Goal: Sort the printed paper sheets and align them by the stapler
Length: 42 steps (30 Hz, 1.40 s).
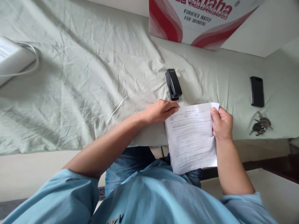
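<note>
I hold a thin stack of printed white paper sheets [191,137] over the near edge of a bed. My left hand [160,111] pinches the stack's upper left corner. My right hand [221,123] grips its upper right edge, thumb on top. A black stapler [173,84] lies on the sheet just beyond my left fingertips, apart from them. The lower part of the paper hangs over my lap.
A wrinkled pale green bedsheet [93,81] covers the bed. A black phone [257,91] and a bunch of keys [261,125] lie at the right. A red and white water carton [201,18] stands at the back. A white device with a cable [11,59] sits far left.
</note>
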Each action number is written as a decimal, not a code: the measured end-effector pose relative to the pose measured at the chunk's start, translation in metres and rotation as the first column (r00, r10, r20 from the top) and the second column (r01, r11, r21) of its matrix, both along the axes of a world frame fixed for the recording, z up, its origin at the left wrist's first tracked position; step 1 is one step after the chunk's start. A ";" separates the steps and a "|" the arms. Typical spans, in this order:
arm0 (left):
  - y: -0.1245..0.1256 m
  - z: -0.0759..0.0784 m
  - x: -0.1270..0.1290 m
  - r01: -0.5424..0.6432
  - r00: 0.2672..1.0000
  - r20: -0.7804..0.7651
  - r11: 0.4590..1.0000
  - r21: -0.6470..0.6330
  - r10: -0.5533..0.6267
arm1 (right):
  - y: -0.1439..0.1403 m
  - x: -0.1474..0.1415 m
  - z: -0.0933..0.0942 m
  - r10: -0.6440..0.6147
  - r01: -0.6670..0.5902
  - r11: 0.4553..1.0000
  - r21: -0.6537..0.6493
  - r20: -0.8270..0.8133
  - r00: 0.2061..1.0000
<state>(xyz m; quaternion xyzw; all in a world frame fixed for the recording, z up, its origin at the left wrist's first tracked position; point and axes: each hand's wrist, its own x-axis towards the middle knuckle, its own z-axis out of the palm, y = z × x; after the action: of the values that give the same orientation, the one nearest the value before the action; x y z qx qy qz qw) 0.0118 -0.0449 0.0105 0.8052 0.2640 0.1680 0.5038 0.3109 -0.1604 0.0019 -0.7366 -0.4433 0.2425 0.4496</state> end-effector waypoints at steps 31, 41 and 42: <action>-0.007 -0.005 0.005 0.066 0.963 0.266 0.923 -0.379 0.040 | 0.040 -0.066 0.081 0.344 -0.366 0.927 -0.082 0.577 0.741; -0.011 -0.003 0.006 0.146 0.910 0.363 0.666 -0.731 0.199 | 0.014 -0.039 0.068 0.019 -0.208 0.942 0.264 0.576 0.817; -0.011 -0.004 0.006 0.159 0.899 0.382 0.653 -0.740 0.215 | 0.005 -0.032 0.063 -0.040 -0.130 0.945 0.301 0.500 0.865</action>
<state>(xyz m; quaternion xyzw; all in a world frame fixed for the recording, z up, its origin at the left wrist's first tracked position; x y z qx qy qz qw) 0.0181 -0.0554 0.0069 0.4580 0.2023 0.2269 0.8354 0.2790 -0.1553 0.0649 -0.6792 -0.5952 -0.0221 0.4289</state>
